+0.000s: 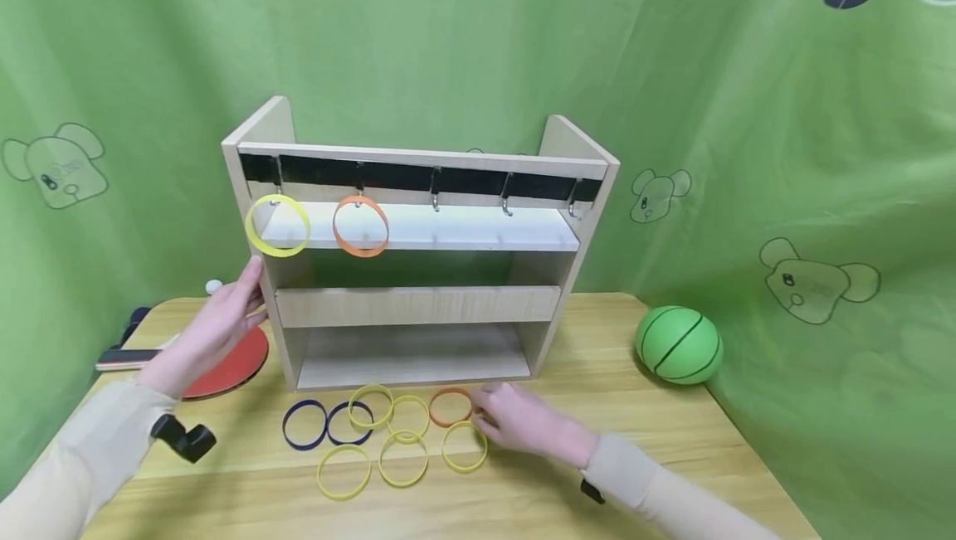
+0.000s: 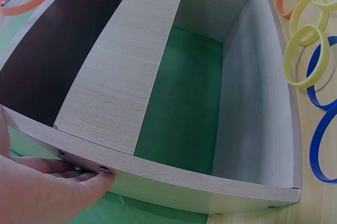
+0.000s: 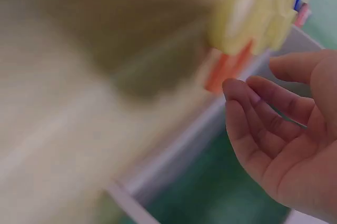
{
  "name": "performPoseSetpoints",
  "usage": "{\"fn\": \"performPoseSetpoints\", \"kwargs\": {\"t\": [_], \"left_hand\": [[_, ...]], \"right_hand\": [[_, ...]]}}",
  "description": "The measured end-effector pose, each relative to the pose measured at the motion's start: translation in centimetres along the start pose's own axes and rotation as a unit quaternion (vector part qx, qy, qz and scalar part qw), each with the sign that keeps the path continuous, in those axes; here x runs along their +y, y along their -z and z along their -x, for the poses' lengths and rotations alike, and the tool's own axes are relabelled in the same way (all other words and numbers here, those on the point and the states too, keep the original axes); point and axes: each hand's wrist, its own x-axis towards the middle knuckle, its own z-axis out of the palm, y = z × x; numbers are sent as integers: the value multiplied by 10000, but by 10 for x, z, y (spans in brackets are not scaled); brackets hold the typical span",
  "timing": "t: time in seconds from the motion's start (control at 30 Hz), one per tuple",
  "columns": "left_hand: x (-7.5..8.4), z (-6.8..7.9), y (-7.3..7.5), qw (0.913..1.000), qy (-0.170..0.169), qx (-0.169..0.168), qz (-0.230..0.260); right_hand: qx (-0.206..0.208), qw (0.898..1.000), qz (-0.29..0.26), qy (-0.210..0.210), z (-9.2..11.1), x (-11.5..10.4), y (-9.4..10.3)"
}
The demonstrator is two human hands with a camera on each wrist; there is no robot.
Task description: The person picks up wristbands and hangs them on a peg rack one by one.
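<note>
Left hand point(image 1: 218, 323) higher, right hand point(image 1: 521, 419) lower, its fingers point(image 3: 241, 132) loosely bent

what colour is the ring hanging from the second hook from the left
Orange; that ring shows best in the head view.

The shelf point(image 1: 418, 306) is viewed whole, forward and down from the near side, by the head camera; close by, rightward is faced from the left wrist, leftward from the right. The near orange ring point(image 1: 448, 425) is shared by all three.

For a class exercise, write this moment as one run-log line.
left grip: on side of shelf rack | right grip: beside tabletop orange ring, contact unclear | hooked: yellow ring, second orange ring
</note>
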Motion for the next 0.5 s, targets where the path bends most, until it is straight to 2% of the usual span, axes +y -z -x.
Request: {"fn": "performPoseSetpoints", "kwargs": {"t": [0.2, 0.5], "left_hand": [[0, 0, 1, 10000, -24, -14, 17], [0, 0, 1, 10000, 4, -5, 44]], "right_hand": [[-110, 9995, -193, -226, 12, 5, -20], [-25, 9995, -287, -100, 11, 2, -22]]}}
